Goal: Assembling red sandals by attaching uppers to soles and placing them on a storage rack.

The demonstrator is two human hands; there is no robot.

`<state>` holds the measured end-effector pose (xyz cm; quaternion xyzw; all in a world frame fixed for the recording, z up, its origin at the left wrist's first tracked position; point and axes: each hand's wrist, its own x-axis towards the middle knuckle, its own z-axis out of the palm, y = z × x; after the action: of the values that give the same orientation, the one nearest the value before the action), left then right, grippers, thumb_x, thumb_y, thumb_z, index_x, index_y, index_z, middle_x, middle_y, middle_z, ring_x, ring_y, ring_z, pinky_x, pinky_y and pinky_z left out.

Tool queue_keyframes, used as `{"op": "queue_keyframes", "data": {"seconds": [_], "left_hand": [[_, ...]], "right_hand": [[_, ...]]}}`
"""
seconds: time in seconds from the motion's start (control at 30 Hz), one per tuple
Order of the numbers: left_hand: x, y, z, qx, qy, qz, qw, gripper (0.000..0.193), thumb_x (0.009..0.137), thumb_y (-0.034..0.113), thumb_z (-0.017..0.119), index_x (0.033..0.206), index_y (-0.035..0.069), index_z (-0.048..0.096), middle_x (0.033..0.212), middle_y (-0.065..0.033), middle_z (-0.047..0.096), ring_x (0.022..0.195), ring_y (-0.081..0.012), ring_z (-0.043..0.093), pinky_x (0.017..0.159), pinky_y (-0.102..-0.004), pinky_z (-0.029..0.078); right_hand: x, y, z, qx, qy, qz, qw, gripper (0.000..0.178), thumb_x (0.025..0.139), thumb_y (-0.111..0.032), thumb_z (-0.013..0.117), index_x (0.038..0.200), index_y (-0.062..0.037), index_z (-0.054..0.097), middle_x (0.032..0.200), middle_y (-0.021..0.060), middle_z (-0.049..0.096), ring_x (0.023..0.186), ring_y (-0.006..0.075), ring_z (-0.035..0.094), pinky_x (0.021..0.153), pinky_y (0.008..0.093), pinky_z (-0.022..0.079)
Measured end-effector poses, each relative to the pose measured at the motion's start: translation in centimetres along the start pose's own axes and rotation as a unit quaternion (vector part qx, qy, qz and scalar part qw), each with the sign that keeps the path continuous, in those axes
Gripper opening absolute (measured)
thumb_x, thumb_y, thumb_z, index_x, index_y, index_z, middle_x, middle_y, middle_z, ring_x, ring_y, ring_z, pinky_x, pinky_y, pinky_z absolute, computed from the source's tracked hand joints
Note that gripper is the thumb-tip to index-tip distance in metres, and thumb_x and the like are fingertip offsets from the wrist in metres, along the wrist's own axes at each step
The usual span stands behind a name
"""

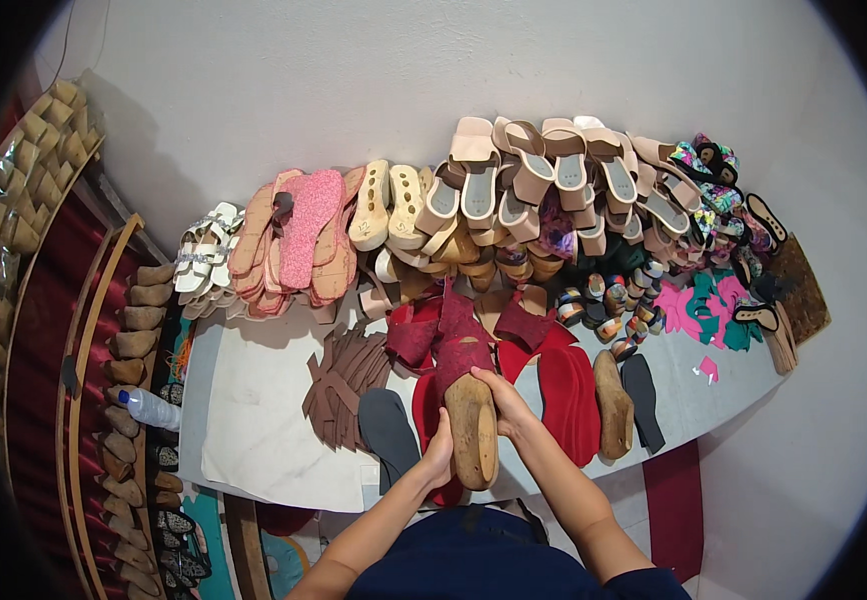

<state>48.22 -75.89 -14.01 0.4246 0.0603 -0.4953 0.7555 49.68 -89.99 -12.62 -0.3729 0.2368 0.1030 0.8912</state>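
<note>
Between both hands is a wooden shoe last [471,430], its heel end toward me. A dark red textured shoe upper [457,365] wraps its far end. My left hand [441,447] is closed against the last's left side, its fingers partly hidden. On the other side my right hand [504,402] grips the last near the upper's edge, thumb on top. Red soles [567,405] lie to the right, beside another wooden last [614,408] and a dark grey sole [642,400]. A second grey sole [387,435] lies left of my hands, near a heap of brown strips [347,385].
Sandals with beige straps [479,190] are piled along the table's back. Pink soles [311,230] and white sandals [209,250] stand at the back left. Pink and green scraps [714,305] lie at the right. Lasts fill a rack [134,345] at the left, near a plastic bottle [151,410].
</note>
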Motion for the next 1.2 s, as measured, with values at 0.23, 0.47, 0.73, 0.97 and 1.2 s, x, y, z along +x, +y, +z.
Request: {"op": "queue_keyframes", "data": {"seconds": [0.23, 0.47, 0.73, 0.97, 1.2], "left_hand": [[1.4, 3.9, -1.0, -0.149, 0.041, 0.112, 0.982, 0.071, 0.081, 0.063, 0.025, 0.126, 0.008, 0.033, 0.125, -0.0117, 0.04, 0.116, -0.0261, 0.038, 0.098, -0.0427, 0.027], [5.1, 5.8, -2.9, -0.241, -0.068, 0.047, 0.967, 0.069, 0.075, 0.064, 0.04, 0.12, 0.011, 0.043, 0.113, -0.0118, 0.051, 0.101, -0.0289, 0.052, 0.086, -0.0445, 0.041], [6.0, 4.9, -3.9, -0.262, -0.087, 0.085, 0.957, 0.063, 0.079, 0.058, 0.041, 0.119, 0.009, 0.043, 0.113, -0.0118, 0.052, 0.1, -0.0279, 0.052, 0.085, -0.0425, 0.042], [6.4, 6.1, -4.2, -0.257, -0.128, 0.124, 0.95, 0.077, 0.076, 0.065, 0.036, 0.12, 0.001, 0.038, 0.112, -0.017, 0.05, 0.096, -0.0326, 0.052, 0.082, -0.0431, 0.044], [5.3, 7.7, -4.1, -0.325, -0.142, 0.163, 0.921, 0.078, 0.075, 0.064, 0.038, 0.12, 0.0, 0.037, 0.11, -0.0149, 0.049, 0.092, -0.0319, 0.05, 0.081, -0.042, 0.043]], "right_hand": [[-1.1, -0.8, 1.3, 0.092, -0.017, 0.073, 0.993, 0.031, 0.077, -0.031, 0.058, 0.089, -0.0022, 0.056, 0.08, 0.0121, 0.06, 0.074, 0.0224, 0.06, 0.068, 0.0334, 0.05], [-0.7, 0.4, 4.4, -0.107, 0.128, -0.098, 0.981, 0.059, 0.074, -0.035, 0.062, 0.107, -0.0007, 0.028, 0.1, 0.0138, 0.043, 0.09, 0.0191, 0.049, 0.076, 0.0316, 0.044], [1.3, 0.3, 1.5, -0.635, 0.215, -0.127, 0.731, 0.063, 0.078, -0.044, 0.054, 0.109, 0.0041, 0.029, 0.107, 0.018, 0.039, 0.106, 0.0265, 0.038, 0.089, 0.0346, 0.032], [-0.5, 2.6, 0.7, -0.34, -0.033, -0.338, 0.877, 0.075, 0.077, -0.035, 0.058, 0.129, 0.001, 0.017, 0.129, 0.023, 0.023, 0.12, 0.0308, 0.026, 0.1, 0.0384, 0.021], [-3.6, 1.7, 2.5, -0.385, -0.159, -0.208, 0.885, 0.088, 0.069, -0.012, 0.062, 0.135, -0.007, 0.004, 0.134, 0.0185, 0.02, 0.126, 0.0246, 0.018, 0.102, 0.0328, 0.018]]}}
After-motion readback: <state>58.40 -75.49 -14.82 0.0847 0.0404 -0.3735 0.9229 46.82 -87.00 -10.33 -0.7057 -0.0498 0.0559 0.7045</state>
